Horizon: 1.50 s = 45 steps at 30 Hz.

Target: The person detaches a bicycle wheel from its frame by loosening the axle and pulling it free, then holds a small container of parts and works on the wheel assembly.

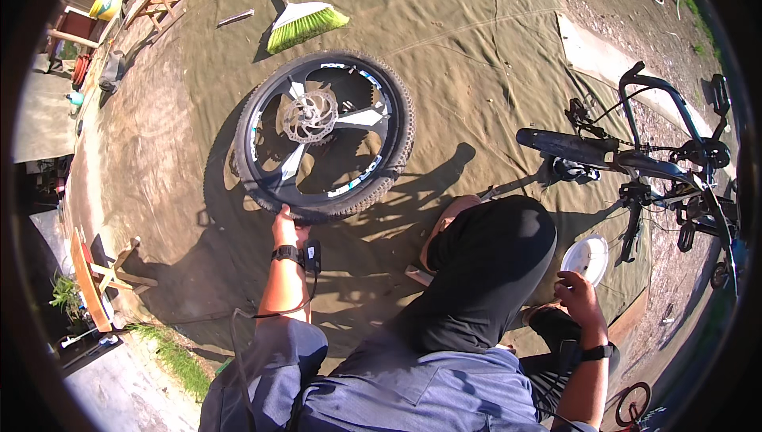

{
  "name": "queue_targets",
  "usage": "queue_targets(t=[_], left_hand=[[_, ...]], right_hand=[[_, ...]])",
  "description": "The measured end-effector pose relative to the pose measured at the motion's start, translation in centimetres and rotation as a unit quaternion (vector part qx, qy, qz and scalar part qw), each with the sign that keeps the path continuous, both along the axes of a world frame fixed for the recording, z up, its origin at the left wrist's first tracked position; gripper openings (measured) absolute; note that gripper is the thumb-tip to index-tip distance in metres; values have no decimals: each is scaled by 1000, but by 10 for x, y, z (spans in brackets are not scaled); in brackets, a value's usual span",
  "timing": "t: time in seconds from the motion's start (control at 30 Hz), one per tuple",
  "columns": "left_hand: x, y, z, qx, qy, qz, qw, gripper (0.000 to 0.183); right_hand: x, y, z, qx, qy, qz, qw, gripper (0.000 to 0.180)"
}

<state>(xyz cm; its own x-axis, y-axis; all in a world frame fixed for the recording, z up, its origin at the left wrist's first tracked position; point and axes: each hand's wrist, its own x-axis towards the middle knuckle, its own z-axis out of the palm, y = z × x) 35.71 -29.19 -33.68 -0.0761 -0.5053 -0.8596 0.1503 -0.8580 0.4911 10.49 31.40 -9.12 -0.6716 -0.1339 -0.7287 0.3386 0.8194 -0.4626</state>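
Observation:
My left hand (287, 228) grips the near edge of a bicycle wheel's knobby tyre (407, 134). The wheel has a black three-spoke mag rim (381, 116) with white patches and lettering. A disc brake rotor (309, 116) faces up at its hub, and part of a toothed sprocket shows beneath. The wheel is tilted above the ground cloth, its shadow falling to the left. My right hand (578, 300) is beside my knee with loosely bent fingers and nothing visible in them. Just beyond it lies a round white dish (586, 259) with small dark bits in it.
A bicycle frame (661, 167) with a black fender rests on the right. A broom (306, 18) with green bristles lies beyond the wheel on the wrinkled cloth (428, 9). Wooden trestles (110, 277) stand at the left; a red-rimmed wheel (633, 403) shows at lower right.

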Motion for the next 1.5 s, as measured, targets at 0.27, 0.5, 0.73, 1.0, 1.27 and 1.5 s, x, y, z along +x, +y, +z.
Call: queue_targets(t=[0.27, 0.5, 0.73, 1.0, 1.27, 1.5], left_hand=[[-1, 5, 5, -17, -63, 2, 998, 40], [-15, 12, 69, -102, -218, -57, 969, 35], [-67, 24, 135, -315, -176, -98, 928, 41], [-255, 218, 324, -489, 117, -484, 716, 29], [-356, 345, 299, -481, 85, -827, 278, 35], [-404, 380, 245, -426, 1, -814, 395, 44]], right_hand=[[7, 7, -2, -28, 12, -17, 999, 35], [20, 28, -1, -43, 40, -22, 998, 37], [20, 62, 6, -101, 108, -9, 989, 40], [16, 115, 53, -146, 200, -65, 967, 38], [-39, 140, 73, -147, 235, -65, 959, 40], [-61, 157, 29, -164, 227, -7, 960, 43]])
